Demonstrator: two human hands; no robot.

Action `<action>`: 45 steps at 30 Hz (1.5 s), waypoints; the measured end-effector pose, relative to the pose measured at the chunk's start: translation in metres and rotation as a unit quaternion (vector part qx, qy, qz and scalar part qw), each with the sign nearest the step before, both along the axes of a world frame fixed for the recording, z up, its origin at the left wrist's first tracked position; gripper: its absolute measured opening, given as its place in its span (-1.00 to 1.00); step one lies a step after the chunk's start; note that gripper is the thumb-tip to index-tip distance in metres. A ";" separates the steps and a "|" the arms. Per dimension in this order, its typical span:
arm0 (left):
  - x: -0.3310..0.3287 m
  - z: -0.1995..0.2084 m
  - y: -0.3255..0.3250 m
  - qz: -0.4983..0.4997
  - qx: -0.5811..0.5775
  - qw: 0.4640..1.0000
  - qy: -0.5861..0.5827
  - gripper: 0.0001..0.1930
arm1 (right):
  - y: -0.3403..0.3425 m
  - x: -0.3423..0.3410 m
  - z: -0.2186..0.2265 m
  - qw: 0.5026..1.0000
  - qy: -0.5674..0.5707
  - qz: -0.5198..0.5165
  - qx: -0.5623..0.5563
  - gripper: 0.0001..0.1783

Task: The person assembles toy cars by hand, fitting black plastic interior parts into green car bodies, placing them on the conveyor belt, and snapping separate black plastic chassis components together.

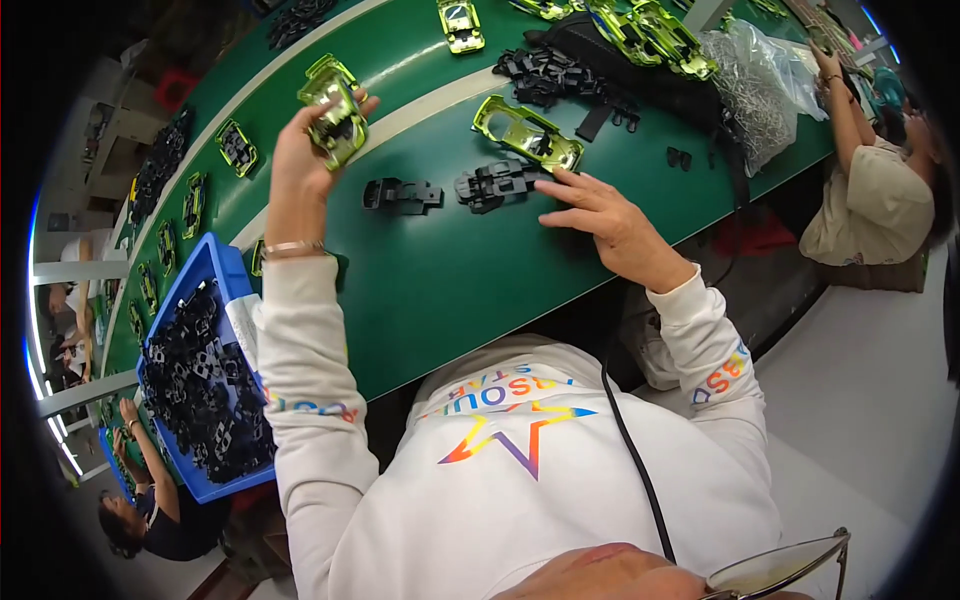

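My left hand [298, 160] is closed around a shiny yellow-green toy car body shell [343, 132], lifted above the far side of the green table. Stretched fingers, a little apart, mark my right hand [620, 228], which is low over the table. Its fingertips are at the near end of a second yellow-green car shell [560, 150] and by a black plastic chassis part [493, 186]; whether they touch either I cannot tell. Left of that chassis lies another black plastic part [400, 195].
A blue bin [222, 262] full of small black parts stands at my left. Several car shells line the belt [400, 50] beyond. Black parts [550, 78], more green shells [650, 40] and a clear bag of metal pieces [755, 95] lie far right. Co-workers sit at both sides.
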State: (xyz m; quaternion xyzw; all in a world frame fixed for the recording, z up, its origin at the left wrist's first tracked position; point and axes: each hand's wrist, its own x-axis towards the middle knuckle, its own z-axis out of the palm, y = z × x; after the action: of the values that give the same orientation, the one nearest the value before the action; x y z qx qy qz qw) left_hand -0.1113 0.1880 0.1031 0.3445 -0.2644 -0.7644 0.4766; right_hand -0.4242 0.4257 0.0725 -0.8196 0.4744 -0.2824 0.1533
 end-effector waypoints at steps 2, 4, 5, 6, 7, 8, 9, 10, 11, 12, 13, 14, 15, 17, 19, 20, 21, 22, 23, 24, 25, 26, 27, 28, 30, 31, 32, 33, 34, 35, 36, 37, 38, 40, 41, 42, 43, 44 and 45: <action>-0.020 -0.005 0.033 -0.027 -0.027 0.999 -0.019 -0.56 | 0.008 -0.002 -0.002 0.999 -0.017 -0.036 -0.010 -0.41; -0.031 -0.008 0.065 -0.044 -0.016 0.999 -0.024 -0.55 | 0.021 0.005 -0.011 0.968 -0.133 -0.213 -0.013 -0.57; -0.032 -0.013 0.077 -0.059 -0.017 0.998 -0.014 -0.54 | 0.026 0.010 -0.010 0.958 -0.105 -0.266 -0.024 -0.57; -0.030 -0.019 0.088 -0.072 -0.020 0.997 -0.003 -0.52 | 0.030 0.018 -0.009 0.958 -0.104 -0.266 -0.027 -0.57; -0.032 -0.024 0.099 -0.074 -0.020 0.997 -0.001 -0.52 | 0.033 0.025 -0.010 0.954 -0.057 -0.295 -0.019 -0.50; -0.035 -0.028 0.110 -0.070 0.003 0.997 0.030 -0.51 | 0.036 0.028 -0.012 0.946 -0.010 -0.324 -0.011 -0.43; -0.035 -0.030 0.118 -0.065 0.027 0.996 0.061 -0.49 | 0.037 0.029 -0.013 0.947 -0.006 -0.321 0.001 -0.30; -0.034 -0.033 0.123 -0.067 0.026 0.995 0.063 -0.49 | 0.038 0.029 -0.011 0.947 -0.004 -0.322 0.000 -0.30; -0.032 -0.036 0.127 -0.068 0.034 0.994 0.076 -0.49 | 0.038 0.028 -0.010 0.941 -0.038 -0.336 -0.013 -0.29; -0.030 -0.039 0.130 -0.067 0.042 0.993 0.089 -0.49 | 0.038 0.028 -0.009 0.935 -0.072 -0.348 -0.025 -0.28; -0.028 -0.041 0.134 -0.063 0.040 0.993 0.088 -0.48 | 0.039 0.026 -0.010 0.935 -0.069 -0.347 -0.025 -0.28; -0.027 -0.043 0.136 -0.062 0.040 0.993 0.091 -0.48 | 0.041 0.021 -0.013 0.936 -0.035 -0.350 -0.022 -0.28; -0.025 -0.044 0.139 -0.054 0.051 0.992 0.104 -0.48 | 0.042 0.018 -0.014 0.936 -0.002 -0.351 -0.018 -0.29; -0.025 -0.041 0.145 -0.033 0.066 0.990 0.121 -0.48 | 0.042 0.020 -0.012 0.937 0.020 -0.348 -0.007 -0.32; -0.022 -0.046 0.148 -0.024 0.070 0.988 0.134 -0.49 | 0.040 0.023 -0.011 0.941 0.038 -0.337 0.002 -0.35; -0.020 -0.048 0.149 -0.022 0.075 0.986 0.147 -0.49 | 0.040 0.021 -0.011 0.940 0.042 -0.339 0.016 -0.36; -0.020 -0.046 0.151 -0.032 0.069 0.985 0.153 -0.49 | 0.037 0.019 -0.011 0.940 0.042 -0.337 0.027 -0.38; -0.019 -0.048 0.151 -0.027 0.066 0.986 0.152 -0.48 | 0.037 0.015 -0.011 0.944 0.027 -0.329 -0.002 -0.38; -0.020 -0.046 0.152 -0.021 0.068 0.987 0.143 -0.46 | 0.039 0.012 -0.009 0.941 -0.031 -0.336 0.005 -0.37; -0.023 -0.046 0.152 -0.016 0.069 0.988 0.135 -0.44 | 0.039 0.013 -0.005 0.935 -0.090 -0.343 0.014 -0.36; -0.024 -0.048 0.153 -0.018 0.055 0.988 0.142 -0.40 | 0.039 0.023 0.006 0.936 -0.112 -0.334 0.011 -0.35; -0.023 -0.050 0.153 -0.020 0.040 0.988 0.148 -0.36 | 0.037 0.032 0.019 0.936 -0.135 -0.325 0.010 -0.34; -0.023 -0.051 0.154 -0.014 0.033 0.990 0.137 -0.34 | 0.032 0.042 0.026 0.950 -0.147 -0.277 -0.001 -0.33; -0.025 -0.049 0.156 -0.008 0.031 0.990 0.134 -0.34 | 0.025 0.052 0.031 0.951 -0.150 -0.270 0.000 -0.33; -0.028 -0.043 0.161 0.008 0.034 0.993 0.113 -0.34 | 0.009 0.075 0.039 0.979 -0.122 -0.153 -0.054 -0.34; -0.028 -0.044 0.162 0.007 0.024 0.992 0.124 -0.36 | 0.000 0.086 0.042 0.979 -0.146 -0.125 -0.067 -0.37; -0.031 -0.041 0.164 0.008 0.023 0.992 0.124 -0.36 | -0.008 0.098 0.044 0.981 -0.153 -0.106 -0.061 -0.40; -0.034 -0.035 0.166 0.029 0.029 0.992 0.118 -0.38 | -0.015 0.109 0.043 0.983 -0.134 -0.102 -0.068 -0.39; -0.036 -0.032 0.167 0.048 0.035 0.992 0.112 -0.40 | -0.021 0.118 0.039 0.986 -0.114 -0.098 -0.075 -0.38; -0.036 -0.035 0.169 0.053 -0.002 0.992 0.116 -0.43 | -0.028 0.124 0.033 0.985 -0.115 -0.099 -0.076 -0.38; -0.037 -0.034 0.170 0.053 -0.003 0.992 0.115 -0.43 | -0.035 0.130 0.025 0.985 -0.098 -0.100 -0.100 -0.37; -0.038 -0.032 0.172 0.057 -0.011 0.991 0.118 -0.44 | -0.039 0.134 0.022 0.984 -0.081 -0.102 -0.123 -0.36; -0.040 -0.030 0.174 0.061 -0.018 0.991 0.122 -0.45 | -0.042 0.137 0.022 0.984 -0.082 -0.103 -0.124 -0.36; -0.039 -0.030 0.175 0.061 -0.022 0.991 0.115 -0.46 | -0.043 0.144 0.023 0.983 -0.063 -0.125 -0.121 -0.35; -0.038 -0.030 0.174 0.071 -0.032 0.991 0.108 -0.47 | -0.043 0.147 0.022 0.983 -0.063 -0.126 -0.120 -0.35; -0.038 -0.031 0.174 0.080 -0.041 0.991 0.100 -0.47 | -0.043 0.150 0.021 0.983 -0.055 -0.125 -0.120 -0.35; -0.036 -0.033 0.173 0.079 -0.039 0.991 0.100 -0.47 | -0.043 0.153 0.020 0.984 -0.046 -0.124 -0.119 -0.35; -0.034 -0.034 0.172 0.078 -0.041 0.991 0.100 -0.47 | -0.043 0.155 0.020 0.984 -0.046 -0.126 -0.117 -0.35; -0.033 -0.034 0.170 0.077 -0.044 0.991 0.102 -0.47 | -0.045 0.156 0.021 0.984 -0.031 -0.128 -0.118 -0.34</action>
State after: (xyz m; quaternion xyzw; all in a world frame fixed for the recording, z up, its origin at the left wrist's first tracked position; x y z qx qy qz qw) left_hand -0.1443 0.3581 0.0688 0.2630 -0.2202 -0.7441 0.5733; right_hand -0.2687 0.3808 0.0936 -0.7554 0.5338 -0.3788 0.0327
